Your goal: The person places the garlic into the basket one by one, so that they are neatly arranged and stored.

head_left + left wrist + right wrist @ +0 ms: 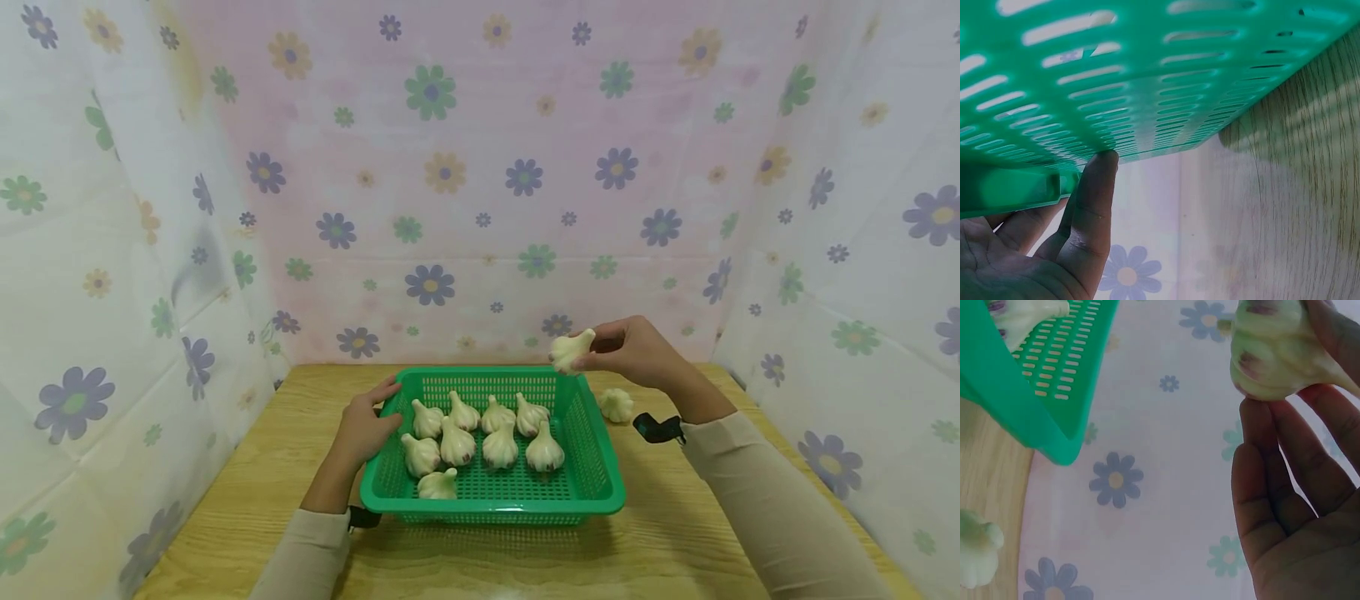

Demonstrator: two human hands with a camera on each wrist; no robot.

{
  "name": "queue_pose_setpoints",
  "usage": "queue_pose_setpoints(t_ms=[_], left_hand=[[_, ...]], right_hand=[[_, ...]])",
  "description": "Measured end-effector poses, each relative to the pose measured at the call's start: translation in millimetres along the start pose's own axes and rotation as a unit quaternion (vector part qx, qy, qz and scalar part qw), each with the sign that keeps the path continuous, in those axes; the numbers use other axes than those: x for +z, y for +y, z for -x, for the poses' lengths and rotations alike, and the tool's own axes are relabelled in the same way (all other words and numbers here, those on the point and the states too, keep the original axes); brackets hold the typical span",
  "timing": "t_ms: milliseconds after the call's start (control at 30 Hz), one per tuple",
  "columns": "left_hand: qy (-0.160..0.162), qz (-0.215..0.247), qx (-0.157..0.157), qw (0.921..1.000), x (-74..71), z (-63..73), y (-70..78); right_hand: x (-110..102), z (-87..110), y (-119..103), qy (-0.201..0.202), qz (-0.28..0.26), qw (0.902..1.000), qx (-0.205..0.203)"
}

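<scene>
A green plastic basket (491, 505) with slotted walls stands on the table, holding several garlic bulbs (500, 448) toward its left and back. My left hand (363, 427) grips the basket's left rim; in the left wrist view its fingers (1094, 209) lie against the outer slotted wall, under the rim. Above the basket's back right corner, my right hand (643, 357) holds another garlic bulb (572, 352) between thumb and fingertips. The right wrist view shows purple marks on this held garlic bulb (1272, 353). One loose garlic bulb (617, 406) lies on the table right of the basket.
The wooden table (262, 467) ends at a flower-printed cloth (480, 208), which rises behind it and along both sides. A dark wrist strap (658, 428) sits by my right wrist, and another dark piece (365, 517) by the left.
</scene>
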State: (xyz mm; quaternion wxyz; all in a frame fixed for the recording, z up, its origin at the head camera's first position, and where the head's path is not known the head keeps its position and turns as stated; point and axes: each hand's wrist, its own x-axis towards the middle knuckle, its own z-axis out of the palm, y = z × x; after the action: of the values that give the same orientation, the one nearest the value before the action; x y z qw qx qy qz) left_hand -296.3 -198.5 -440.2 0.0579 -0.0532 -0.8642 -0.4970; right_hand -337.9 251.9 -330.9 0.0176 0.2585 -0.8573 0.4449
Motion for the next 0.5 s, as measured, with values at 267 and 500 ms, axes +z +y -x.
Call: queue_pose_setpoints(t_ms=[267, 500], left_hand=[[0.002, -0.006, 0.006, 1.0000, -1.0, 1.2, 1.3], [0.001, -0.007, 0.007, 1.0000, -0.7, 0.8, 1.1]], right_hand=[[19, -11.8, -11, -0.103, 0.010, 0.9933, -0.052], [38, -20.6, -18, -0.176, 0.009, 0.9812, -0.078]])
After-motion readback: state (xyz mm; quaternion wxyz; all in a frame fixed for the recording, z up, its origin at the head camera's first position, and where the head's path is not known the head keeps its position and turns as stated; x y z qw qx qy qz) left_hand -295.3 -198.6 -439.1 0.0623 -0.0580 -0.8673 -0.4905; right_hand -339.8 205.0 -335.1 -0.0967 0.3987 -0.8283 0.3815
